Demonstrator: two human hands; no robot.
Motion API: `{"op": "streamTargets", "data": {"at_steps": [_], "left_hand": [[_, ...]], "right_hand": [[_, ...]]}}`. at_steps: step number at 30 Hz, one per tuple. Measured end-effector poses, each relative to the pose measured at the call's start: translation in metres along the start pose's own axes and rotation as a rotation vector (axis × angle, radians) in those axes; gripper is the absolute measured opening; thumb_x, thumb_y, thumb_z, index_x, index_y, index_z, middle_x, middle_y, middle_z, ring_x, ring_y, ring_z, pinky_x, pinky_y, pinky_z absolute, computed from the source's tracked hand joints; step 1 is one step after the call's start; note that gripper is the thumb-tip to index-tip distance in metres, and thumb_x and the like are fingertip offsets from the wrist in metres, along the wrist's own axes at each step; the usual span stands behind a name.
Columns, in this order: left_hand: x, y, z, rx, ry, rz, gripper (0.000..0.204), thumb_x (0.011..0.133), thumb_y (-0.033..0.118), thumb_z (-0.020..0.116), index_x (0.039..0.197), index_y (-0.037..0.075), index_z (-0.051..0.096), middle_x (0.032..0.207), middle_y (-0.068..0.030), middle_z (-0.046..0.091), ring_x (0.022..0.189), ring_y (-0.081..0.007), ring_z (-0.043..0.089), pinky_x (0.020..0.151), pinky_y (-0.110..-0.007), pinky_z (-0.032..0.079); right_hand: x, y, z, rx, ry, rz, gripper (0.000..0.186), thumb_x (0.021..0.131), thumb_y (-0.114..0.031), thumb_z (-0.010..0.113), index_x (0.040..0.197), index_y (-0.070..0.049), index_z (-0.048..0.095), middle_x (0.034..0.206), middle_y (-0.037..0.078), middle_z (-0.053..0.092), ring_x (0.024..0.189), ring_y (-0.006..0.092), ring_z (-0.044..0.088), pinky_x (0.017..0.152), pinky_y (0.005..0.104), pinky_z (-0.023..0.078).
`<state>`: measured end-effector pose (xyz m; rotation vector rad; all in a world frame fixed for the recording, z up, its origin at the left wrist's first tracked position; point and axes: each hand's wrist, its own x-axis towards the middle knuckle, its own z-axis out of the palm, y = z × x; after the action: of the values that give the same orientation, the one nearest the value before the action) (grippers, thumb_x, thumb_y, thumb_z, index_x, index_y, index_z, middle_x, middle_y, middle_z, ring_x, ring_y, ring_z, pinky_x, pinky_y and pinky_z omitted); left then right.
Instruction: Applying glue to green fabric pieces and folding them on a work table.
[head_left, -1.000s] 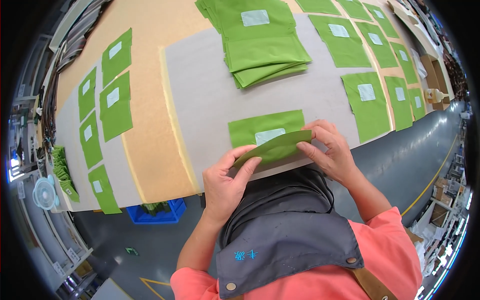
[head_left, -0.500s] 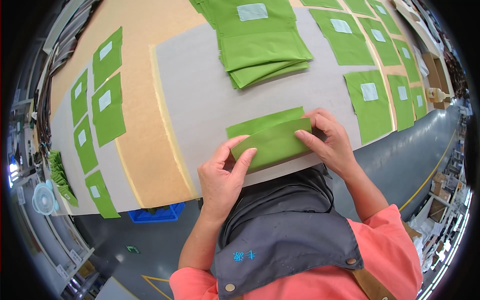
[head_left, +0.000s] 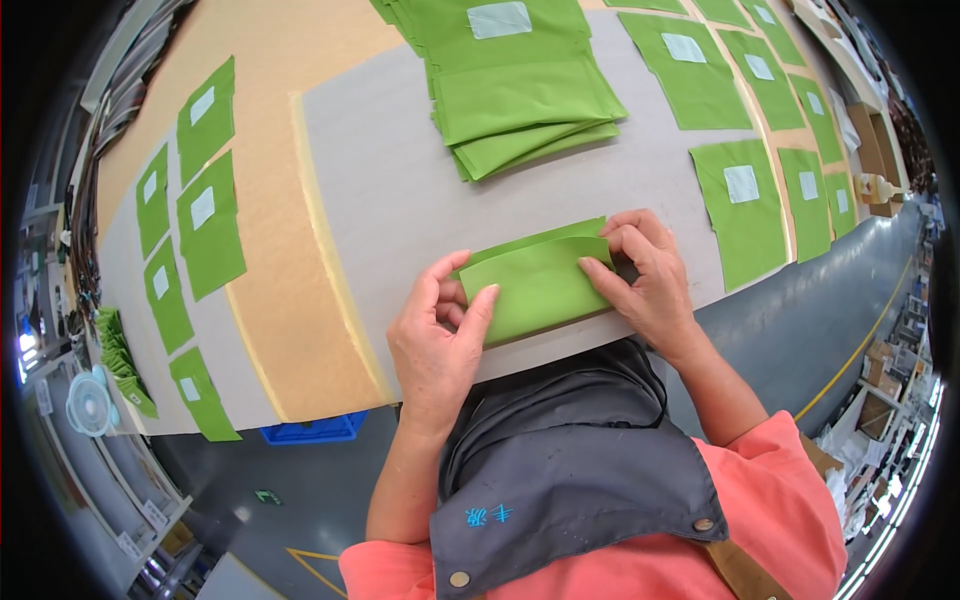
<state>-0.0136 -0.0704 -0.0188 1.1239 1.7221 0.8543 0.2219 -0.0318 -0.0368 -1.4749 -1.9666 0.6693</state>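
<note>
At the counter's [head_left: 390, 240] near edge, my left fingers [head_left: 483, 306] and right fingers [head_left: 604, 278], closed to a pinch, hold both ends of the folded green cloth [head_left: 543, 288], seemingly to level its edge.

Green cloth pieces [head_left: 742, 235] across a grey-and-tan table [head_left: 380, 170]

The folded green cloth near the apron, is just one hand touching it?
No, the left hand and the right hand both touch the folded green cloth, one at each end.
</note>
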Motion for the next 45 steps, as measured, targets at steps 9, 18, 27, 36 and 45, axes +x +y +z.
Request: {"op": "streamTargets", "data": {"at_steps": [9,18,27,36,45], "left_hand": [[0.0005,-0.0019,0.0024,0.040,0.017,0.024,0.044,0.090,0.005,0.080,0.130,0.002,0.065,0.084,0.0010,0.063,0.067,-0.0027,0.052,0.063,-0.020,0.046],[0.0001,0.0002,0.0032,0.094,0.030,0.035,0.045,0.089,0.007,0.080,0.131,0.003,0.065,0.082,0.0008,0.063,0.065,-0.0032,0.051,0.061,-0.021,0.045],[0.0007,0.0020,0.0047,0.123,0.039,0.035,0.046,0.088,0.007,0.080,0.131,0.004,0.065,0.081,0.0009,0.063,0.064,-0.0037,0.051,0.060,-0.021,0.045],[0.0010,0.0042,0.0050,0.126,0.045,0.030,0.047,0.088,0.008,0.080,0.131,0.004,0.064,0.080,0.0008,0.062,0.063,-0.0040,0.051,0.060,-0.022,0.045],[0.0017,0.0000,0.0065,0.125,0.074,0.099,0.049,0.087,0.008,0.081,0.133,0.004,0.064,0.087,-0.0003,0.059,0.062,-0.0044,0.049,0.059,-0.022,0.045]], "right_hand": [[-0.0007,-0.0014,0.0020,-0.046,0.015,-0.005,0.023,0.082,-0.013,0.080,0.086,-0.007,0.058,0.104,0.006,0.064,0.091,0.0247,0.059,0.081,0.0376,0.040],[-0.0016,-0.0039,-0.0003,-0.066,-0.051,0.070,0.017,0.085,-0.011,0.078,0.089,-0.004,0.064,0.109,0.009,0.062,0.100,0.0264,0.057,0.087,0.0360,0.047],[-0.0005,-0.0013,0.0038,-0.069,0.038,-0.023,0.023,0.080,-0.012,0.081,0.085,-0.006,0.059,0.103,0.006,0.064,0.088,0.0243,0.059,0.081,0.0373,0.041],[-0.0003,-0.0013,0.0044,-0.076,0.044,-0.026,0.024,0.079,-0.011,0.081,0.083,-0.006,0.058,0.102,0.006,0.064,0.085,0.0245,0.058,0.080,0.0374,0.042],[0.0010,-0.0029,0.0056,-0.055,0.076,-0.043,0.024,0.078,-0.007,0.081,0.082,-0.004,0.057,0.101,0.008,0.064,0.082,0.0248,0.055,0.073,0.0370,0.044]]}}
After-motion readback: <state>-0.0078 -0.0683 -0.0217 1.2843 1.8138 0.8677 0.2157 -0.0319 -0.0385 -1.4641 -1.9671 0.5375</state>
